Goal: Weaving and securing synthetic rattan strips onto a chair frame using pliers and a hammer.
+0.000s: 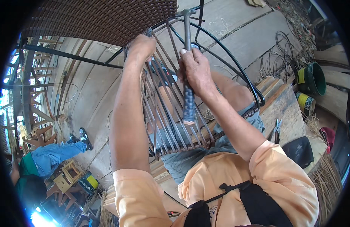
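The hammer [188, 103] is gripped in the closed right hand [198, 72], its head projecting beyond it. The left hand [142, 48] is curled at the edge of the woven panel [103, 19], which is spread beyond and leftward; whether anything is pinched cannot be told.

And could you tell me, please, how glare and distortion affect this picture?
Head view: white glare burns out the lower left edge, below the co-worker; head view: fisheye distortion leaves black corners and bent edges; head view: the hammer looks clear.
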`<state>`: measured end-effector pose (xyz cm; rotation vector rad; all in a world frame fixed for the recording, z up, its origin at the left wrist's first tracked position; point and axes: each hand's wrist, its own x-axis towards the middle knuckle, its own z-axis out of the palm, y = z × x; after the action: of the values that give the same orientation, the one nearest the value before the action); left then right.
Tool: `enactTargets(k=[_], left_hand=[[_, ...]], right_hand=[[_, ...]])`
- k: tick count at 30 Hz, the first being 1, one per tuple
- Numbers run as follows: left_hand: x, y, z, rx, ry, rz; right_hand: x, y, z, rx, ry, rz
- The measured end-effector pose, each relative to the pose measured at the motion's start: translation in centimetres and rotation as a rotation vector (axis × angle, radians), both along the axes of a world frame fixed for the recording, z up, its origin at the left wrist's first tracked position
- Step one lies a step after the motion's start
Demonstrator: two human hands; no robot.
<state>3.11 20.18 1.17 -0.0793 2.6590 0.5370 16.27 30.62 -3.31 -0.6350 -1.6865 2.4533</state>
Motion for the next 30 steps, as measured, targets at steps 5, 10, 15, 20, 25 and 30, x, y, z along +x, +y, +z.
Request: enactTargets(k=[5,10,15,20,25,30], left_hand=[[0.1,-0.8,-0.6,0.006,-0.011,0.021],[0.3,0.1,0.2,-0.024,-0.006,-0.005],[1.3,-0.1,-1.3,-0.017,0.026,-0.016],[4.8,-0.2,-2.3,-0.074,0.156,-0.058],[6.3,-0.4,-2.2,-0.067,0.222,-0.059],[6.4,-0.8,-2.6,-0.025,0.270,-0.033]], right_hand=[[-0.3,0.6,0.5,0.141,-0.119,0.314],[-0.3,0.2,0.2,0.199,-0.091,0.235],[0.5,0.8,0.9,0.224,-0.115,0.254],[1.9,1.0,-0.4,0.185,-0.131,0.154],[3.1,0.5,0.5,0.161,-0.142,0.143],[3.4,0.1,0.0,0.151,-0.093,0.110]])
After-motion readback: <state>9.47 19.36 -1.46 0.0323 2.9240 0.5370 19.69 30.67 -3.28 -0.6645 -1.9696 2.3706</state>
